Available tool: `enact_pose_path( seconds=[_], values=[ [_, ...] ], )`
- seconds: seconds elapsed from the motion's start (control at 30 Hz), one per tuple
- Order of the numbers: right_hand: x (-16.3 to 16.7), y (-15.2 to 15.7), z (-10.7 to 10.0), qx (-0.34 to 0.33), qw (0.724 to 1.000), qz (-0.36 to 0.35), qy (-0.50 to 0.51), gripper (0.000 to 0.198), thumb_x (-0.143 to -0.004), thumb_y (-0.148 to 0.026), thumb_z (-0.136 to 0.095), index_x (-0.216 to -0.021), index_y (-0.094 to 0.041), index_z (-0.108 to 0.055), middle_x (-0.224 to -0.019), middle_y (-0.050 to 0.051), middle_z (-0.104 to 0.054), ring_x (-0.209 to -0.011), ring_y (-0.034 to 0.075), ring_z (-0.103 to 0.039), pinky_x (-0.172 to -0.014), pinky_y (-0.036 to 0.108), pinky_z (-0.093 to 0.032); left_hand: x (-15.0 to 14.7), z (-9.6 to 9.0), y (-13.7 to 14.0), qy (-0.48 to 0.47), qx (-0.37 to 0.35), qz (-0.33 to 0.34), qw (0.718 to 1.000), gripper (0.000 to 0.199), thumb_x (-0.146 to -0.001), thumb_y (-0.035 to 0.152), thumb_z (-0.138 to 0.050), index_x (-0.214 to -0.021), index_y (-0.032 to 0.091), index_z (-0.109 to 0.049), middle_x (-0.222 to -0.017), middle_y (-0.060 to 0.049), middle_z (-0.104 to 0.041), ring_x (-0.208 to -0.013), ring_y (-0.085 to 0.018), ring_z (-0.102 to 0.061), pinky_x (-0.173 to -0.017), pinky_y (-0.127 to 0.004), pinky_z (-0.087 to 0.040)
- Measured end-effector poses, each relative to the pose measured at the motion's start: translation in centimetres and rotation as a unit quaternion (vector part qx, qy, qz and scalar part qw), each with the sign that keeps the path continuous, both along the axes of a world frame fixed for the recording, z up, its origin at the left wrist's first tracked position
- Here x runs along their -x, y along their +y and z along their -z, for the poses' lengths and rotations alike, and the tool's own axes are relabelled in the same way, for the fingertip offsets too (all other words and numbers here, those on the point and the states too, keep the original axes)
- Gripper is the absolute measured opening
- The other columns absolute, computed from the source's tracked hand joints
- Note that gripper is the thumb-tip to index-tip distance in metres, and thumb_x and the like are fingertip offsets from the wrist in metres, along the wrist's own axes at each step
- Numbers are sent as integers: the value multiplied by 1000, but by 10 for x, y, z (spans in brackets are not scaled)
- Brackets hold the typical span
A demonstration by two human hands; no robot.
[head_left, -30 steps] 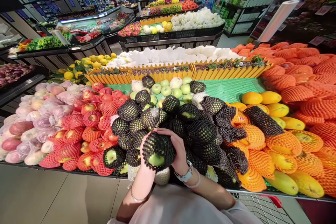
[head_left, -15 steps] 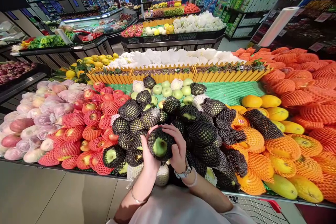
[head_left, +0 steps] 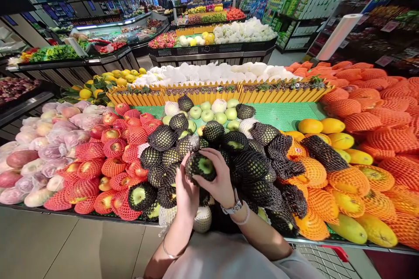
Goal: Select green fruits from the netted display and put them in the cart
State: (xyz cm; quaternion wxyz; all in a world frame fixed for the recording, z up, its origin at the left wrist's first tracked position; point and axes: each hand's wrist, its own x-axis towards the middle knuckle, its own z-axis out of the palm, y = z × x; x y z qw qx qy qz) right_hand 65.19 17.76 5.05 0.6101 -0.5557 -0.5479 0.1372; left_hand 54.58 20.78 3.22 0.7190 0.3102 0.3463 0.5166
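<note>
A green apple (head_left: 204, 166) in a black foam net is held up in front of me, its bare green end turned up and toward the right. My right hand (head_left: 218, 178) wraps it from the right, fingers over the top and thumb across the front. Along its left side and underneath, my left hand (head_left: 187, 189) cups the same apple. Beneath my hands lies a heap of green fruit in black nets (head_left: 252, 168). Loose green apples (head_left: 207, 115) sit just beyond. Close to my left forearm is another netted green apple (head_left: 141, 195).
Red-netted apples (head_left: 114, 146) and bagged pale fruit (head_left: 59, 139) fill the left. Orange-netted papayas (head_left: 316, 173) and yellow-green fruit (head_left: 348, 229) lie right. A yellow picket planter (head_left: 203, 93) runs behind. A wire cart (head_left: 322, 257) stands at lower right.
The apple has been turned, so its bare end now faces up and right. My right hand's fingers and thumb have shifted round it; my left hand stays at its left side.
</note>
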Motion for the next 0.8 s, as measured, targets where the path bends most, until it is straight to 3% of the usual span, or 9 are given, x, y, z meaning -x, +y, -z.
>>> enact_pose_path(
  seconds=[0.07,0.17,0.27,0.4,0.5,0.63,0.8],
  values=[
    [-1,2,4,-28,993,27,114,40,-84,-43,-70,-119,-26,-62,-121,8,-62,-115,27,-59,-103,45,-48,-3,-7,1,-5,-24,-3,1000,46,-88,53,-59,-126,27,-65,-144,-6,-58,-140,-25,-45,-116,-37,-37],
    [2,4,13,-37,960,52,274,31,-92,-44,-58,-115,-25,-62,-116,7,-65,-110,26,-62,-101,46,-48,-9,-6,0,-16,-69,-15,997,52,-86,50,-64,-135,33,-57,-145,-5,-57,-137,-26,-49,-111,-40,-43],
    [11,4,17,-25,935,57,350,28,-95,-41,-52,-114,-24,-64,-117,7,-67,-110,25,-63,-102,46,-48,-16,1,-3,-33,-81,-34,996,50,-88,55,-58,-132,31,-59,-142,-7,-59,-133,-28,-53,-109,-42,-46],
    [18,0,15,-19,956,30,293,32,-100,-40,-43,-115,-26,-67,-124,5,-67,-119,23,-59,-110,44,-42,-20,7,-4,-16,-22,-85,996,39,-89,50,-57,-120,28,-66,-129,-5,-67,-123,-24,-59,-108,-38,-45],
    [16,-1,11,-20,971,-23,237,46,-102,-49,-32,-130,-27,-60,-135,5,-62,-129,23,-54,-115,44,-38,-19,9,-3,-12,23,-104,994,40,-89,52,-55,-120,28,-64,-127,-4,-67,-121,-24,-60,-105,-39,-47],
    [12,2,1,-26,992,-26,117,58,-90,-56,-57,-139,-25,-53,-144,9,-54,-136,29,-48,-118,49,-35,-14,7,-8,33,-25,-98,994,41,-87,49,-61,-123,29,-63,-134,-4,-63,-125,-23,-57,-108,-36,-43],
    [14,3,-7,-43,990,-1,131,23,-93,-36,-59,-108,-25,-72,-120,9,-71,-119,25,-63,-106,47,-49,-10,3,-6,18,-35,-118,992,39,-87,54,-57,-118,30,-67,-131,-3,-64,-129,-25,-54,-110,-37,-41]
  ],
)
